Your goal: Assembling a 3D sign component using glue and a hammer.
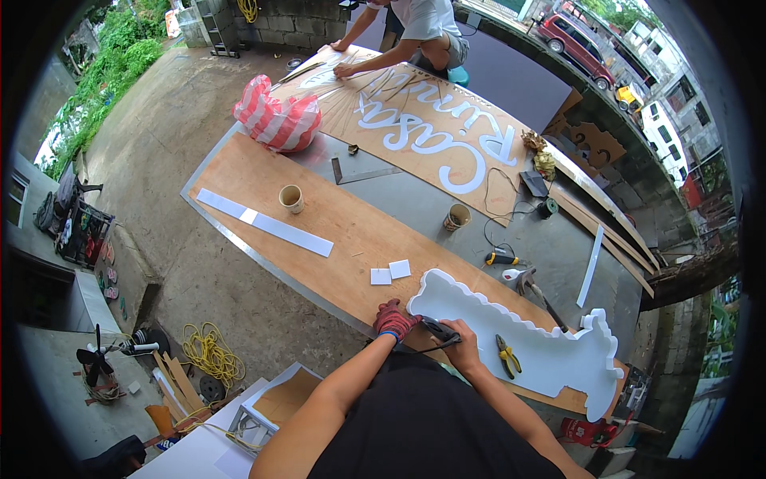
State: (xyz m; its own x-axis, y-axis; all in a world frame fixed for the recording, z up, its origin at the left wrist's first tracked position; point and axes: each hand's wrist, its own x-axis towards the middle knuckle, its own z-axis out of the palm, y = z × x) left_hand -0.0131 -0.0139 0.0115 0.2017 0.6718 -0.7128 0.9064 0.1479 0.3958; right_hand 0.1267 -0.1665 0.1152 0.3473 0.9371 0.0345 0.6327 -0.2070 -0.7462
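Note:
My right hand (pixel 463 345) is bare and wrapped round a dark handheld tool (pixel 439 329), whose exact kind I cannot make out. In a red and dark work glove, my left hand (pixel 394 320) sits curled beside the tool's front end; what its fingers hold, if anything, is hidden. Both hands are at the near edge of the plywood board (pixel 335 211). Just right of them lies a large white sign shape (pixel 471 319) with a raised scalloped rim. Yellow and black pliers (pixel 507 356) rest on it. Two small white squares (pixel 381 277) lie beyond my left hand.
A hammer (pixel 542 298) leans by the white shape's far rim. Further off are a yellow and black glue gun (pixel 501 259), two paper cups (pixel 291 199), a metal square (pixel 363 175) and a striped bag (pixel 277 116). Another person (pixel 419 28) works over a lettered panel (pixel 423 120).

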